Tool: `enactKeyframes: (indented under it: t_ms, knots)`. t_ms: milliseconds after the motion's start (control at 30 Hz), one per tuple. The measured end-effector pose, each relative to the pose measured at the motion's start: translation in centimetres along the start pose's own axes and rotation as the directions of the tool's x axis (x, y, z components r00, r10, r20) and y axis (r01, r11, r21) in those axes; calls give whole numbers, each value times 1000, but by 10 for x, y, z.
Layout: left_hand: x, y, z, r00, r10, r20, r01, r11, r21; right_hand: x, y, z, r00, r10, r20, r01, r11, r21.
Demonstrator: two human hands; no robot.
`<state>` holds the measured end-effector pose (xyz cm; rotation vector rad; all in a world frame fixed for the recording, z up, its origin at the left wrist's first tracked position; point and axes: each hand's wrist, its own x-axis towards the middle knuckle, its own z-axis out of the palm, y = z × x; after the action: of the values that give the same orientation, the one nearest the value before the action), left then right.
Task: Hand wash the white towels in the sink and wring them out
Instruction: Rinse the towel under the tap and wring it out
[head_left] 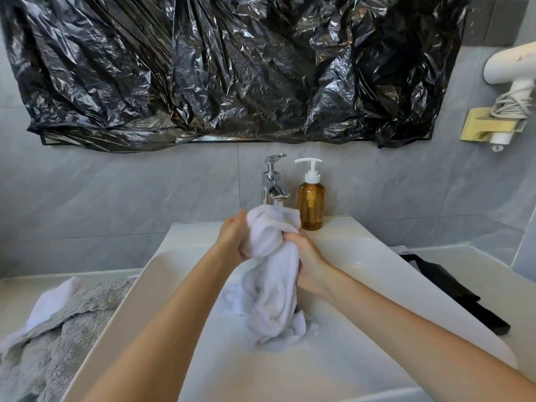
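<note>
— What are the hands holding?

— Both grip one white towel (271, 256) over the sink (362, 274). The left hand (233, 242) clasps its bunched top; the right hand (307, 261) squeezes it lower down. The tail hangs into the basin, and the tap (274, 181) runs onto the top.

— How should the scrub go?

— I'd say keep the bunch under the stream and rub one fistful against the other. A soap bottle (311, 198) stands beside the tap. Another white cloth (49, 306) lies on the counter, left.
</note>
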<state>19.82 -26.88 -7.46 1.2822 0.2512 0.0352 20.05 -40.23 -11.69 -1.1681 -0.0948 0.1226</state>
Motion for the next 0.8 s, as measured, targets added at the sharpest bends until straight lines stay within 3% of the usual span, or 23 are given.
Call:
enactKeyframes:
  t_ms: [67,133,200,300,533,667,800]
  knots:
    - [0,-6,-6,997,74,-24,-65,964,257,-3,-12,-2,994,-67,-89,58,993,-105]
    - [-5,-8,-2,986,160,49,-167,913,372,-9,-25,-3,981,-149,-123,111,956,-271]
    - [-20,-9,12,972,206,114,-234,898,373,-18,-32,5,982,-182,-50,148,906,-395]
    - [-10,-19,21,973,226,43,-228,921,317,-24,-28,21,988,-153,26,149,886,-440]
    - [-11,-21,23,957,279,-77,-212,855,473,-16,-19,30,951,-285,-121,158,784,-600]
    - [-10,-20,30,941,316,-121,-207,819,535,-14,-23,32,915,-336,-221,160,809,-566]
    - [-1,-16,22,950,243,-194,-143,895,421,-11,-23,27,951,-305,-50,228,802,-553]
